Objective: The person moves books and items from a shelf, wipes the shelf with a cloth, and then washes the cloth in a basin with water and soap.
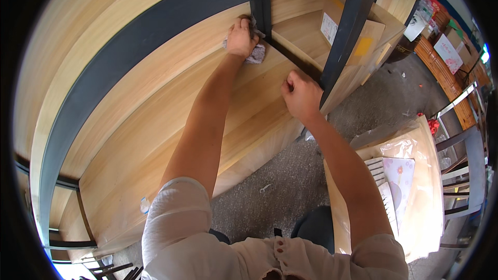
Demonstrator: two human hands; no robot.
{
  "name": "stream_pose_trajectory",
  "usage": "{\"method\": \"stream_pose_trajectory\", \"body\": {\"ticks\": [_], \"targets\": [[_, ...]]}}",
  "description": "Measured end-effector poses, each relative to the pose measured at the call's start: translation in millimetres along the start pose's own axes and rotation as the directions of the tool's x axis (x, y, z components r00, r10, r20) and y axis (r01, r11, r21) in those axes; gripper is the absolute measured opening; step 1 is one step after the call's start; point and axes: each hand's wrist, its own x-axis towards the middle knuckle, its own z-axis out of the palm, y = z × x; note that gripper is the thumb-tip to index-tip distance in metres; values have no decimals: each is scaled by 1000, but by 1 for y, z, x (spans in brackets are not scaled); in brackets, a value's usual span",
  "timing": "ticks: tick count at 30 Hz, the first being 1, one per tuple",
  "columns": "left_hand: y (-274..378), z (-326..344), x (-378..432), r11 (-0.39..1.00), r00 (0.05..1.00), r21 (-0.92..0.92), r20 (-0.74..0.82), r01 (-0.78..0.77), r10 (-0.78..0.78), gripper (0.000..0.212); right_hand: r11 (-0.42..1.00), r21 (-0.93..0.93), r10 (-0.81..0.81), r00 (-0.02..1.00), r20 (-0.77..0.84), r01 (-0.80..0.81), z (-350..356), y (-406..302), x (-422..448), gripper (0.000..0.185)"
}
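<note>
My left hand [241,39] presses a crumpled greyish cloth [255,53] into the back corner of a wooden shelf board [218,112]. The cloth touches the board, close to a dark upright post [261,17] at the rear. Curled into a loose fist, my right hand [302,95] rests at the board's right end, beside the dark front post [347,42]. Nothing shows in that hand, though its palm side is partly hidden. Behind the board rises a pale wooden back panel [163,81].
A dark curved-looking frame rail [155,15] crosses above my arms. In the compartment to the right stands a cardboard box [332,19] bearing a label. A plastic-wrapped table [422,186] is at my right. A small white scrap [265,188] lies on the speckled floor [249,210].
</note>
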Motion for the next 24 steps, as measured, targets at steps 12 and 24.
{"method": "stream_pose_trajectory", "body": {"ticks": [12,24], "targets": [[3,-43,-8,996,947,-93,319,-9,38,57,999,43,15,1000,25,-16,-5,-4,2,17],[14,-39,111,906,957,310,108,-289,269,37,998,69,-2,1000,27,0,-2,0,0,16]]}}
